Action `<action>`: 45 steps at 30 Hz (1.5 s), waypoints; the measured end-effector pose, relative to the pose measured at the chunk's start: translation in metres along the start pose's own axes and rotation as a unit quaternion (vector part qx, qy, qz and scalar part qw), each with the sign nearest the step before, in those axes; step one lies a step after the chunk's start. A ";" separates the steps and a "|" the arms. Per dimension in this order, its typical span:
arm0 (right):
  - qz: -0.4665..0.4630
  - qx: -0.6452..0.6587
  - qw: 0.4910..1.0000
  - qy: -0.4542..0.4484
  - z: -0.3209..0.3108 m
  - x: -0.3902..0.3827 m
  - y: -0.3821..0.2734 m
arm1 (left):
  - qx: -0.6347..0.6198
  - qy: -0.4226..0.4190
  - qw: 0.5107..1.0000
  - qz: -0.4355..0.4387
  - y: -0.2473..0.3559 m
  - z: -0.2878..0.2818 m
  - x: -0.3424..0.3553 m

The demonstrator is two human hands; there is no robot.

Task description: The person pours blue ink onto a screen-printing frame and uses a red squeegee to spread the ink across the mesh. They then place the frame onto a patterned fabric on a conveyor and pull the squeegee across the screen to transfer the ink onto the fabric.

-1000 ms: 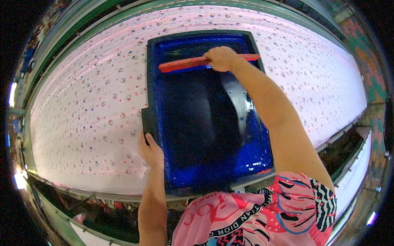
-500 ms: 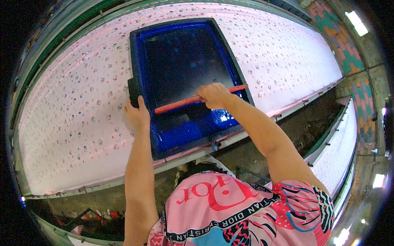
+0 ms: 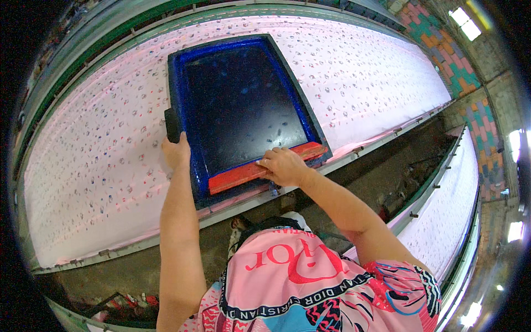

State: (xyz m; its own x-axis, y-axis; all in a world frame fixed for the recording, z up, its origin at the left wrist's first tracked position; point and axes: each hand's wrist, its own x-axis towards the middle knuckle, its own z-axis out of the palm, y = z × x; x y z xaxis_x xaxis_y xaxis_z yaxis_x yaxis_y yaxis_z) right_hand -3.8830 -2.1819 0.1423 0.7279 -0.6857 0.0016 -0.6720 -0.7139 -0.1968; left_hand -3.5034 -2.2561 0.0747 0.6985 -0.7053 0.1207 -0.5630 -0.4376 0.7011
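Observation:
A dark-framed printing screen (image 3: 238, 99) with blue ink round its inner edges lies on white fabric (image 3: 105, 149) printed with small scattered motifs. My right hand (image 3: 282, 166) grips a long red squeegee (image 3: 238, 176), which spans the screen's near end with its flat side tilted up. The fingers rest over its top edge. At the screen's left side, my left hand (image 3: 177, 151) is closed around a black handle (image 3: 172, 125) on the frame. The fingers' undersides are hidden.
The long table's near edge (image 3: 133, 245) carries a rail with small pegs. Beyond a dark floor gap (image 3: 381, 177) at the right stands another fabric-covered table (image 3: 442, 193). Coloured paving (image 3: 442, 50) and bright lamps (image 3: 466, 24) appear at the far right.
My right hand has drawn the squeegee toward me to the screen's near end and tipped it, so its broad face shows. My left hand stays at the frame's handle.

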 end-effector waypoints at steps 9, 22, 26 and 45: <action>-0.092 0.141 0.984 0.052 0.007 -0.030 0.027 | 0.055 -0.011 0.997 -0.046 0.011 -0.003 0.004; 0.241 0.265 0.908 0.217 -0.001 -0.078 0.205 | 0.053 0.072 0.996 -0.012 -0.001 0.016 0.010; 0.272 0.454 0.830 0.175 0.016 -0.058 0.227 | 0.044 0.055 0.997 -0.012 -0.008 0.016 0.016; 0.328 0.468 0.805 0.159 -0.060 -0.035 0.200 | -0.217 -0.030 0.968 -0.119 -0.002 0.002 0.017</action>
State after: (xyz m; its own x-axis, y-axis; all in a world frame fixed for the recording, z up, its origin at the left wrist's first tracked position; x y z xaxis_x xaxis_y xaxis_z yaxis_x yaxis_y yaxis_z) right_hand -4.0504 -2.3093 0.1615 0.0851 -0.9796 -0.1821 -0.3921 0.1351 -0.9100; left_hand -3.4917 -2.2681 0.0737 0.7520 -0.6495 -0.1128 -0.1414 -0.3260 0.9347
